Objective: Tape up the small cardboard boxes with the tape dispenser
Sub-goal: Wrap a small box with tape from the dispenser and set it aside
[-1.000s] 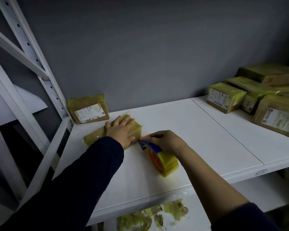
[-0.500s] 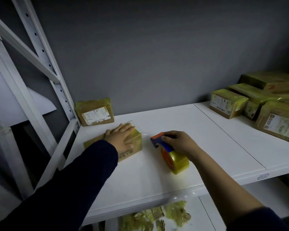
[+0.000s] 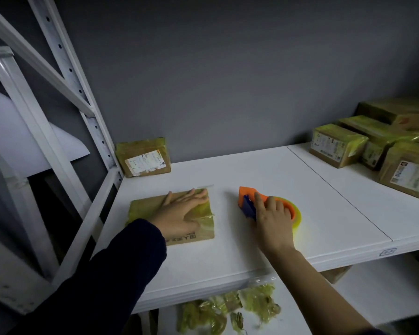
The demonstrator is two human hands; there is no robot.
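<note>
Far out past the left hand, a white-painted steel rack upright point(image 3: 65, 68) with a row of punched holes rises on a slant, with diagonal braces crossing it. Beyond the left fingertips, a small brown parcel point(image 3: 143, 157) leans against the matte grey wall. It is wrapped in glossy yellowish tape and has a white printed label on its face.

The left hand point(image 3: 182, 213), coming out of a dark sleeve point(image 3: 121, 262), lies palm-down on a flat, rectangular cardboard box point(image 3: 145, 210). Its fingers are straight and close together, pressing on the top and gripping nothing. The box lies directly under this hand on the smooth white shelf board point(image 3: 276, 170). The far half of its top is covered in wrinkled translucent yellow tape, and the near edge is bare brown card with dark print. A pale strip of clear tape point(image 3: 205, 186) shows just past the fingertips.

Apart from the box, toward the right hand, the tape dispenser point(image 3: 246, 193) sits on the board. It has an orange plastic body, a blue part and a round roll of yellow-tinted tape. The right hand point(image 3: 271, 218) lies on top of it, the index finger stretched along the orange body and the other fingers curled over the roll, holding it.

Well beyond the right hand, at the wall, several tape-wrapped parcels point(image 3: 334, 146) with labels are stacked together. Below both forearms, on the lower shelf, lie crumpled shiny tape scraps point(image 3: 228, 308).
</note>
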